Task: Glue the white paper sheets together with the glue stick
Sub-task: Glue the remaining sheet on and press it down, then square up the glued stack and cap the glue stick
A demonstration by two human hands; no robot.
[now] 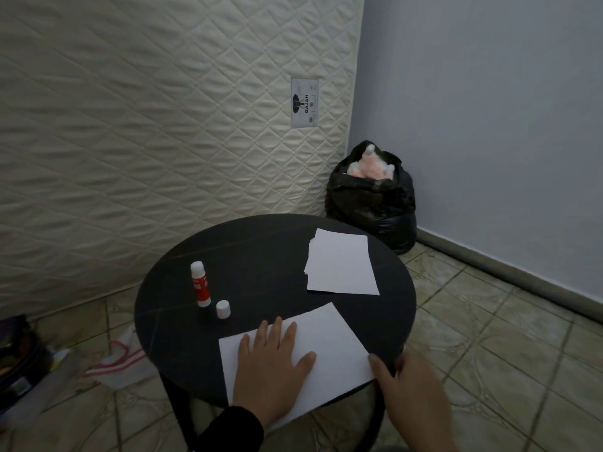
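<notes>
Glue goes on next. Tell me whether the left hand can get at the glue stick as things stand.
Probably yes: the glue stick stands uncapped up-left of the left hand, which lies flat on the near sheet, with only bare table between them.

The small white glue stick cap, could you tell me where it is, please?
It stands on the round black table, just right of the upright glue stick.

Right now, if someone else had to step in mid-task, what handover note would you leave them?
Left hand: flat, fingers straight, pressing the near paper sheet on the round black table.
Right hand: at that sheet's right corner by the table edge; its grip is blurred, cannot tell.
Glue stick: upright, uncapped, left of centre; cap beside it.
Paper stack: far right of the table.
Done: glue opened, a sheet laid out. Whether it carries glue is not visible.
Left: glue and join the remaining sheets, recap.
</notes>
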